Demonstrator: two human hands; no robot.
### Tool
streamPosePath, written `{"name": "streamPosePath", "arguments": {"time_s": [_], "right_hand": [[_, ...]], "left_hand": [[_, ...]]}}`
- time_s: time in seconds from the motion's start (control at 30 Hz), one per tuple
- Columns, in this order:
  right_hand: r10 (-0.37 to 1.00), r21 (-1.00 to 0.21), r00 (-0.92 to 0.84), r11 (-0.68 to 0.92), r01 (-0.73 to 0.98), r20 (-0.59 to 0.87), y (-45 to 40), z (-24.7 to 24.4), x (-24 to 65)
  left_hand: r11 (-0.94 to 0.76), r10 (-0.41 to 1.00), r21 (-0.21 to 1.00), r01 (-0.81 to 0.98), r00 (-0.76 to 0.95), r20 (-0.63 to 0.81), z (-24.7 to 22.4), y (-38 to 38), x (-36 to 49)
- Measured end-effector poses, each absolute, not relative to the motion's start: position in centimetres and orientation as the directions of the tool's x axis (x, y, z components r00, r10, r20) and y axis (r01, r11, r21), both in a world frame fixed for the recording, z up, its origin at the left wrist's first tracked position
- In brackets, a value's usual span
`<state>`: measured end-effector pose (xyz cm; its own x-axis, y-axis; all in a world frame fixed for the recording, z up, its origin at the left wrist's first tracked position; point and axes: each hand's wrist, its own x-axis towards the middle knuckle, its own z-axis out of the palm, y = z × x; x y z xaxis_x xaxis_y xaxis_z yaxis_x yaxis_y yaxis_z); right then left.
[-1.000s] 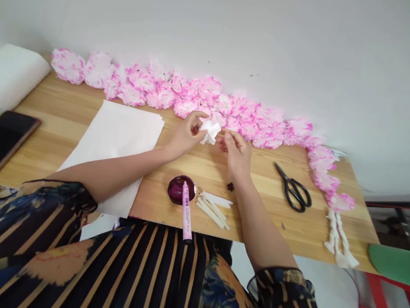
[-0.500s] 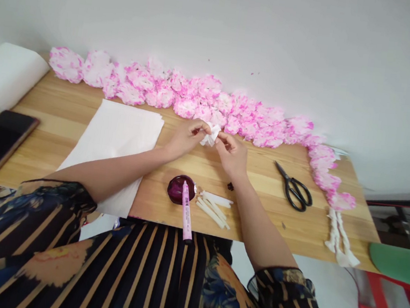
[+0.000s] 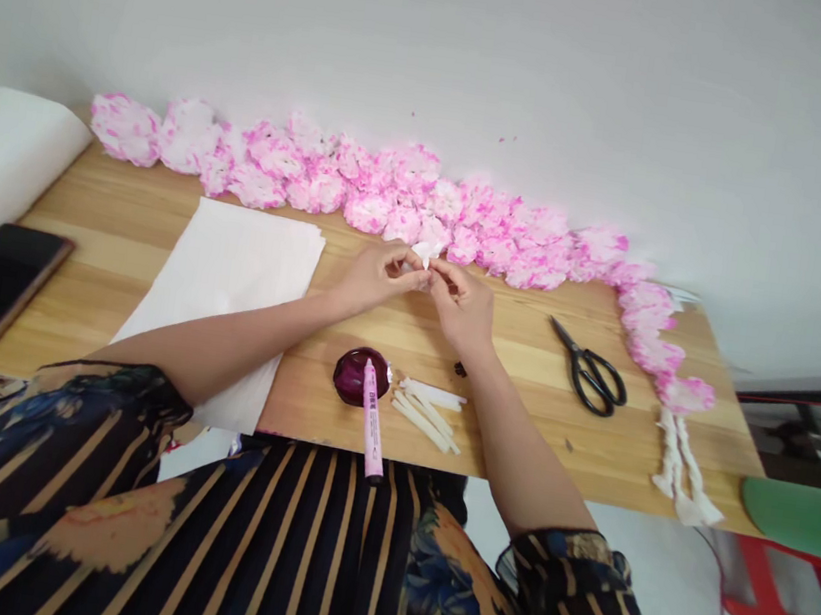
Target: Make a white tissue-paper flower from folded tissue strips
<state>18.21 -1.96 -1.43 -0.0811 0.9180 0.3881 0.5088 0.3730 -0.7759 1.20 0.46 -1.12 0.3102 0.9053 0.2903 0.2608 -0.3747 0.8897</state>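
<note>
Here we are, right at the middle of the table (image 3: 602, 464), and both my hands are on one small piece of white paper (image 3: 429, 251). My left hand (image 3: 373, 277) comes in from one side, thumb and forefinger drawn almost together, with the paper's lower part nipped between their tips. My right hand (image 3: 466, 312) meets it from the other side, thumb and forefinger closed in the same tight pinch, tips right beside the left ones. The paper sits exactly where the two pinches meet: its crumpled white top fans up just beyond my fingertips, on the far side from me, while the gathered part is mostly hidden by my thumbs. My other fingers curl in behind, and how much paper they touch I can't tell.

Just past that white tuft runs the row of pink-and-white paper flowers (image 3: 410, 166), very near it; whether the two touch, I can't make out. Nearer me, well apart from the paper, a pink marker (image 3: 372, 426) leans across a dark purple dish (image 3: 347, 380), with thin white sticks (image 3: 427, 416) beside it. White sheets (image 3: 243, 255) lie under my left forearm, and black-handled scissors (image 3: 588, 366) rest out beyond my right hand.
</note>
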Motion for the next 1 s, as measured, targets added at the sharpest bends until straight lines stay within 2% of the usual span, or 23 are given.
{"name": "streamPosePath", "arguments": {"time_s": [0.17,0.33,0.67,0.77,1.0], "right_hand": [[0.899,-0.738,-0.122,0.417,0.53,0.42,-2.1,-1.4,18.3],[0.928,-0.781,-0.071,0.347,0.52,0.365,-2.0,-0.9,18.3],[0.93,-0.771,-0.017,0.316,0.553,0.368,-2.2,-0.3,18.4],[0.941,-0.827,0.023,0.285,0.484,0.338,-2.0,-0.4,18.7],[0.974,-0.968,0.128,0.159,0.194,0.185,-1.1,-1.2,19.1]], "left_hand": [[-0.343,0.925,0.891,0.298,0.271,0.266,-1.3,0.7,1.1],[-0.299,0.937,0.924,0.239,0.259,0.236,-1.6,1.0,1.0],[-0.333,0.93,0.918,0.213,0.237,0.282,-2.0,1.1,0.9],[-0.388,0.912,0.885,0.257,0.248,0.328,-1.7,0.8,1.0],[-0.62,0.782,0.692,0.37,0.359,0.509,-1.1,-0.2,1.2]]}}
